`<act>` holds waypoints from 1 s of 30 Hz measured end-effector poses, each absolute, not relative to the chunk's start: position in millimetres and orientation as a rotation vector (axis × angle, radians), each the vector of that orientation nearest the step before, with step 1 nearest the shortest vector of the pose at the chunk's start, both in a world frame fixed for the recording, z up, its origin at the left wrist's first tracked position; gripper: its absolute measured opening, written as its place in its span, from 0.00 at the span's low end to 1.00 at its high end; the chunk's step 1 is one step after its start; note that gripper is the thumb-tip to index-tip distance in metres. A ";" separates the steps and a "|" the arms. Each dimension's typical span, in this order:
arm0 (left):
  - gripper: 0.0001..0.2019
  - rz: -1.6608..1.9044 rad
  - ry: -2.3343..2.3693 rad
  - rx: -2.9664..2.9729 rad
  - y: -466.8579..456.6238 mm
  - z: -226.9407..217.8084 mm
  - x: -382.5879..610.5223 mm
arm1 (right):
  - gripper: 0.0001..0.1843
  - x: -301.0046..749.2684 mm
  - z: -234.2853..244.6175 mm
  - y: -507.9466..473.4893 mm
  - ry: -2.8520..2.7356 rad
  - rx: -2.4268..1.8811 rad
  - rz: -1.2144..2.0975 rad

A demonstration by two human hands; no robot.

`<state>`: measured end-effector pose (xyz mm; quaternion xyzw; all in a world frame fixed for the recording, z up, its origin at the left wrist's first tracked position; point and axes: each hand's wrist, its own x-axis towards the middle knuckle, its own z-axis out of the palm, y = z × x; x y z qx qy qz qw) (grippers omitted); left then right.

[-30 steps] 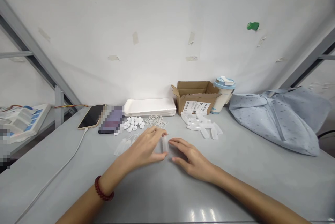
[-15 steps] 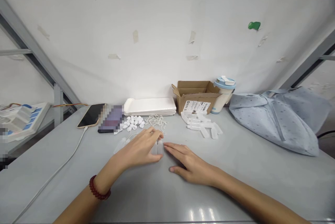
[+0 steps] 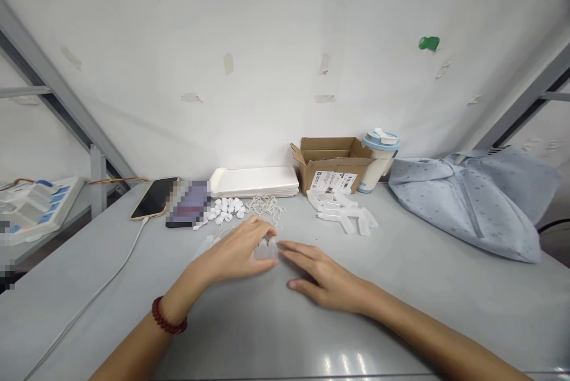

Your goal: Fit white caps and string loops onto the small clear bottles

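Small flat translucent plastic pieces (image 3: 266,251), with narrow tops, stand side by side on the grey table in front of me. My left hand (image 3: 236,250) curves around them, thumb at the near edge and fingers over the far end. My right hand (image 3: 318,277) lies low on the table with its fingers stretched out, tips at the right side of the pieces; I cannot tell if they touch. Another translucent piece (image 3: 205,244) lies partly hidden behind my left hand. More loose translucent pieces (image 3: 347,221) lie farther back on the right.
Behind my left hand are small white pieces (image 3: 228,209), thin white strings (image 3: 266,205) and a white stack (image 3: 253,180). A cardboard box (image 3: 329,170), a cup (image 3: 377,161) and a grey-blue cloth bag (image 3: 463,203) stand right. A phone (image 3: 155,198) with a cable is left.
The translucent pieces within my left hand sit closer together, and more of their tops shows. Both hands stay almost in place; the view has shifted slightly.
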<state>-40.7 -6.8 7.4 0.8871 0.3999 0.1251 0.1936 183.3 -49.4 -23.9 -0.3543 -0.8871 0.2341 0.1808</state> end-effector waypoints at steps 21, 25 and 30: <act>0.16 0.506 1.186 2.717 28.8 -18.1 -20.7 | 0.18 229.8 -33.6 4.2 -2.385 -1.580 -0.290; 0.16 0.457 1.198 2.731 27.2 -19.4 -19.3 | 0.18 230.9 -32.7 5.2 -2.388 -1.616 -0.284; 0.15 0.467 1.243 2.741 26.7 -19.1 -18.8 | 0.18 230.3 -31.6 4.7 -2.397 -1.612 -0.284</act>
